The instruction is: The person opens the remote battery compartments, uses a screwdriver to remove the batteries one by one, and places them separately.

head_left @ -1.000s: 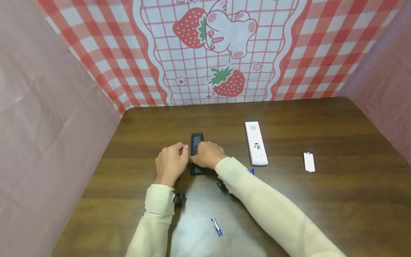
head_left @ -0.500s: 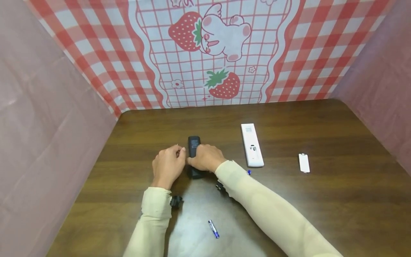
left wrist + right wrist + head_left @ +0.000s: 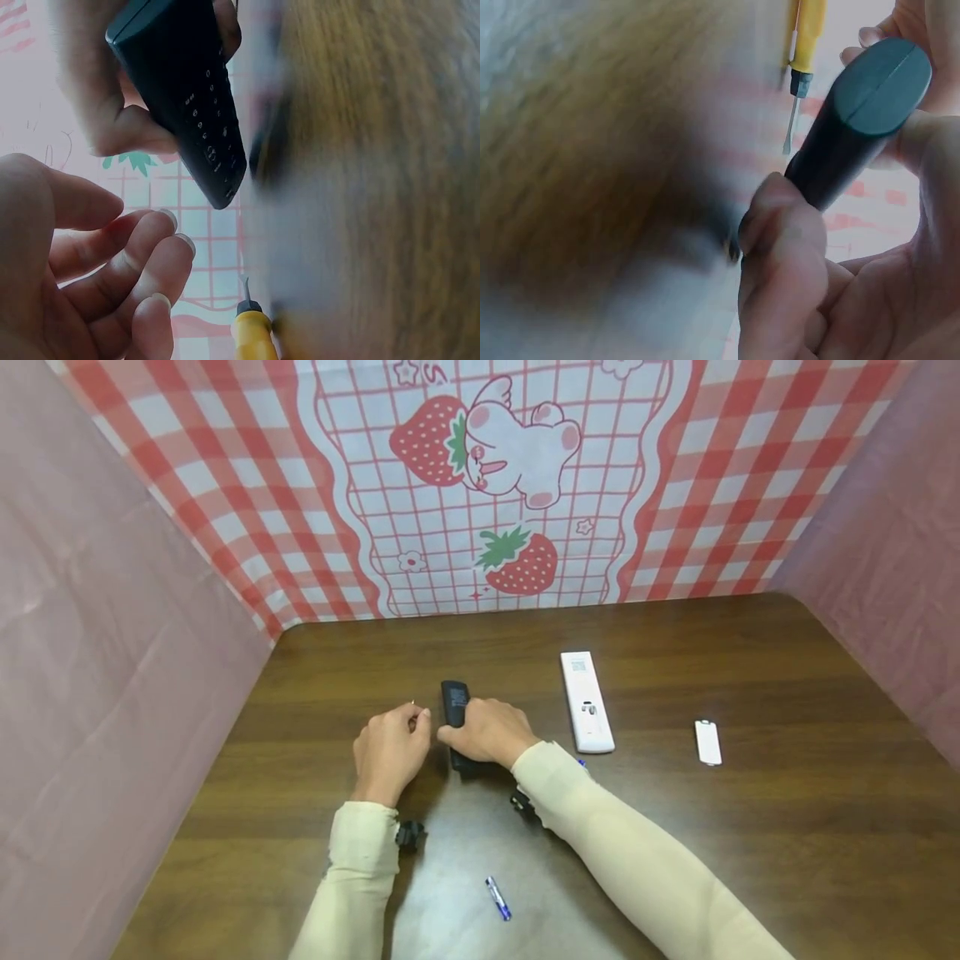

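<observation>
My right hand (image 3: pixel 491 731) grips a black remote control (image 3: pixel 456 695), thumb on one side and fingers on the other. One side of the remote is raised, and in the left wrist view its button face shows above the table. Just left of it hovers my left hand (image 3: pixel 392 752), fingers loosely curled with nothing between them, as the left wrist view shows. A screwdriver with a yellow handle (image 3: pixel 255 336) lies beyond the left hand, mostly hidden by it in the head view.
A white remote (image 3: pixel 588 702) lies back up with its battery compartment uncovered. Its white battery cover (image 3: pixel 707 742) sits farther right. One blue-and-silver battery (image 3: pixel 498 898) lies near the front. The blue end of another thing (image 3: pixel 582 763) peeks out behind the right sleeve.
The right hand has tilted the black remote up from lying flat on the table. The left hand stays nearly in place, and the head view has shifted slightly.
</observation>
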`<control>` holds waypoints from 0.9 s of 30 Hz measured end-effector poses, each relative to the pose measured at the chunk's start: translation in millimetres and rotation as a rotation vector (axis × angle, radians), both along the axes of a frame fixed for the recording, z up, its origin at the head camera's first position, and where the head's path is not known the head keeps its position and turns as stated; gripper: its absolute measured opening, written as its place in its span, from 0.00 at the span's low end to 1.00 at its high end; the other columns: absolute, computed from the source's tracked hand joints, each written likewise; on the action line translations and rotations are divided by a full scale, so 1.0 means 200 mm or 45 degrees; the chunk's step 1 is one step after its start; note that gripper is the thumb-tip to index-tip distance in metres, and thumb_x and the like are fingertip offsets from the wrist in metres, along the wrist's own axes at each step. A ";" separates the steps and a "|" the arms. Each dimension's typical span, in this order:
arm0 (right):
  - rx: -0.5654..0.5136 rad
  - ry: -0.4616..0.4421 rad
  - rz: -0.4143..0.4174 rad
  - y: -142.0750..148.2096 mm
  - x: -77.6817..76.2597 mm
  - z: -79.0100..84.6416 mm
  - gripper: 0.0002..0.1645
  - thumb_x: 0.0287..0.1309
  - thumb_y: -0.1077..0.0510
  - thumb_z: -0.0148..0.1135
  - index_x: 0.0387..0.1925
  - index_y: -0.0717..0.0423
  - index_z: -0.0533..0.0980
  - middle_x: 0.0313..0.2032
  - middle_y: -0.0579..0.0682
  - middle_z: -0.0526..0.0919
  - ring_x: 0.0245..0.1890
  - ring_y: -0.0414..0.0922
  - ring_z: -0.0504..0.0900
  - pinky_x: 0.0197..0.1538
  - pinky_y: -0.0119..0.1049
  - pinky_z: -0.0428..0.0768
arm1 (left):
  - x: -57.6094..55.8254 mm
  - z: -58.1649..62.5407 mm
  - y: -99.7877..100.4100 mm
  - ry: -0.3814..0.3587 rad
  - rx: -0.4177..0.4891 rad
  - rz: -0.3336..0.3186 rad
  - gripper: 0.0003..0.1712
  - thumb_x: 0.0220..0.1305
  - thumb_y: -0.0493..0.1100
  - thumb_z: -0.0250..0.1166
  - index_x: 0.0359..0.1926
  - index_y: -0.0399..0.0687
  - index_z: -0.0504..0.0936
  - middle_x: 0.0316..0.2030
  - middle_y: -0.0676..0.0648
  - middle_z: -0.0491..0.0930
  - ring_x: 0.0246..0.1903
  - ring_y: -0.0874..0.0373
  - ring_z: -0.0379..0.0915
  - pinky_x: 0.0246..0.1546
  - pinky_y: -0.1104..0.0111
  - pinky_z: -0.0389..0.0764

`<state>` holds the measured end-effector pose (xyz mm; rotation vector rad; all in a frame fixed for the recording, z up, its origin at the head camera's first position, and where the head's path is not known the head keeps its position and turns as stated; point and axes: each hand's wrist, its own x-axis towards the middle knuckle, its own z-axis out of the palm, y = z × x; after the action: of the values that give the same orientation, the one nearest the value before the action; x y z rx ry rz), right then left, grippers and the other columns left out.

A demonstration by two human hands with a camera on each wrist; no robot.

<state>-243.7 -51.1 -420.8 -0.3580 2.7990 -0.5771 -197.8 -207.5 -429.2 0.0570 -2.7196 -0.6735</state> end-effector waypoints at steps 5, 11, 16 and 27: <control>-0.066 0.009 -0.014 0.03 0.00 0.01 0.29 0.56 0.31 0.58 0.31 0.54 0.78 0.25 0.49 0.81 0.22 0.46 0.78 0.26 0.42 0.74 | 0.00 -0.01 0.01 0.001 0.001 -0.001 0.16 0.72 0.51 0.57 0.36 0.52 0.88 0.26 0.52 0.82 0.21 0.54 0.73 0.22 0.59 0.71; -0.107 0.067 -0.051 0.08 0.00 0.03 0.27 0.55 0.34 0.58 0.33 0.55 0.77 0.26 0.50 0.80 0.22 0.47 0.78 0.25 0.42 0.74 | 0.00 -0.01 0.01 0.008 -0.010 0.009 0.15 0.71 0.52 0.58 0.36 0.53 0.88 0.28 0.52 0.84 0.24 0.52 0.77 0.24 0.55 0.74; -0.113 0.077 -0.096 0.13 -0.01 0.05 0.29 0.54 0.33 0.59 0.38 0.55 0.75 0.27 0.50 0.80 0.23 0.47 0.78 0.26 0.42 0.74 | 0.00 -0.01 0.02 -0.003 -0.012 0.006 0.15 0.71 0.52 0.57 0.36 0.54 0.88 0.26 0.53 0.83 0.23 0.53 0.76 0.24 0.55 0.74; -0.220 0.053 -0.132 0.25 -0.02 0.06 0.31 0.56 0.35 0.59 0.43 0.59 0.75 0.29 0.51 0.80 0.24 0.48 0.79 0.27 0.41 0.76 | 0.01 -0.01 0.02 -0.006 -0.019 -0.004 0.15 0.72 0.52 0.57 0.37 0.53 0.88 0.26 0.52 0.83 0.21 0.54 0.74 0.22 0.58 0.72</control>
<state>-247.5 -1.8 -409.5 -0.2616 2.8278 -0.8483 -196.6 -202.6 -431.7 0.0510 -2.7296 -0.6552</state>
